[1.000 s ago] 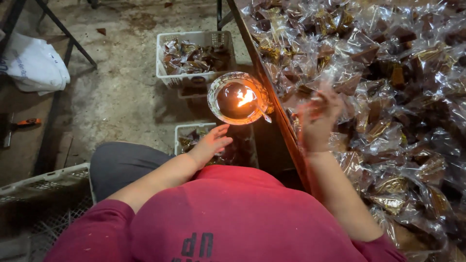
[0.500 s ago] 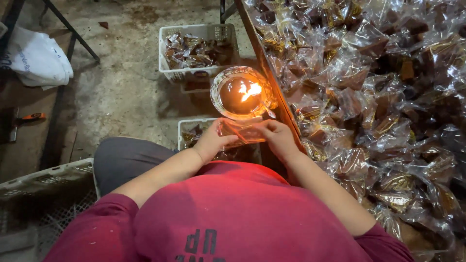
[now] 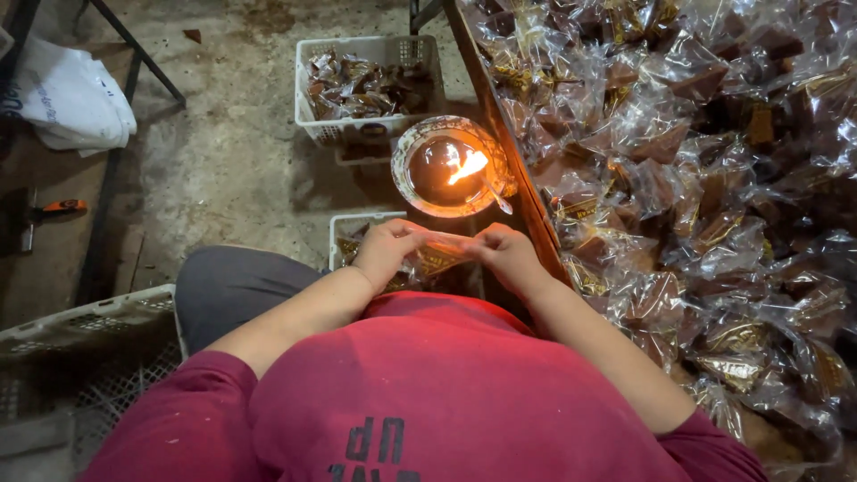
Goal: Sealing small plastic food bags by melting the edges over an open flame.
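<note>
My left hand and my right hand pinch the two ends of one clear plastic packet with a brown block inside, stretched flat between them. The packet sits just below a round bowl in which a small flame burns. On my right lies a big heap of the same wrapped brown blocks, touching my right forearm.
A white plastic basket with wrapped pieces stands beyond the bowl, and a second basket sits under my hands. A wooden edge borders the heap. A white bag lies far left and a pale crate near left.
My right hand came off the heap with a packet and moved left to meet my left hand. Both hands now hold the packet below the flame.
</note>
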